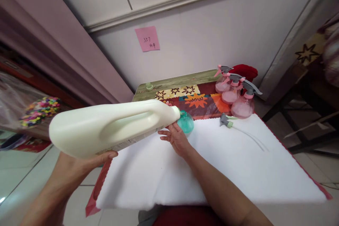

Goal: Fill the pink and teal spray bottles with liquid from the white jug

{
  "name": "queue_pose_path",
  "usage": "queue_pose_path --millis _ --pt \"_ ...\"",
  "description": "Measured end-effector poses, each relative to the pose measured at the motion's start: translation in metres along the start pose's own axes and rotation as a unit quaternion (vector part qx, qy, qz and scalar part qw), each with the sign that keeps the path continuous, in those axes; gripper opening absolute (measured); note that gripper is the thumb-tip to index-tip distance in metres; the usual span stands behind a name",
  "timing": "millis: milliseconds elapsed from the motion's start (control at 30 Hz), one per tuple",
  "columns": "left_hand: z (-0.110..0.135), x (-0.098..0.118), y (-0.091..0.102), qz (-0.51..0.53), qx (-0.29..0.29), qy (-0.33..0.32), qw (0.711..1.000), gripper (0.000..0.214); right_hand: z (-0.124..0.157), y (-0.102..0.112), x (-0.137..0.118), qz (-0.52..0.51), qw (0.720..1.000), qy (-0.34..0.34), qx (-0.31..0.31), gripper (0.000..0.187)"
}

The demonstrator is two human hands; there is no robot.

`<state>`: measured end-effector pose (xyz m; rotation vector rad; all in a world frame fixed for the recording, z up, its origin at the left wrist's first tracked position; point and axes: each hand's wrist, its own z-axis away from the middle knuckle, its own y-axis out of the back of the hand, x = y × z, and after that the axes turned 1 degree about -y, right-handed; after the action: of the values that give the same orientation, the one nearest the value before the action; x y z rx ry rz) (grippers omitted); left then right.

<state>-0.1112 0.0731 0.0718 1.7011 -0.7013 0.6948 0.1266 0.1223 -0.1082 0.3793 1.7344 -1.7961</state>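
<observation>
My left hand [82,164] grips the base of a large white plastic jug [111,125], tipped on its side with its neck pointing right. The jug's mouth meets the opening of a small teal bottle [185,122] standing on the white cloth [212,169]. My right hand [177,137] is wrapped around the near side of the teal bottle, just under the jug's neck. A loose grey spray head with a long thin tube [227,122] lies on the cloth to the right of the teal bottle.
Three pink spray bottles with grey triggers [235,95] stand at the table's back right, a red object [245,71] behind them. A green cap [149,85] lies at the back left. A pink note [147,39] hangs on the wall. Another table [304,88] stands right.
</observation>
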Motion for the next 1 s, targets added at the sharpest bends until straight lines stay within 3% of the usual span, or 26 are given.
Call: queue_pose_path --millis 300,1000 --pt "-0.0016 -0.0026 0.0013 -0.016 0.001 -0.008 1.0 0.074 -0.0003 -0.0006 -0.0012 0.003 1.0 -0.002 -0.002 0.055" --pt "-0.0028 -0.0047 0.0 -0.003 -0.009 0.002 1.0 0.087 -0.0004 -0.0001 -0.0012 -0.005 1.0 -0.001 0.002 0.059"
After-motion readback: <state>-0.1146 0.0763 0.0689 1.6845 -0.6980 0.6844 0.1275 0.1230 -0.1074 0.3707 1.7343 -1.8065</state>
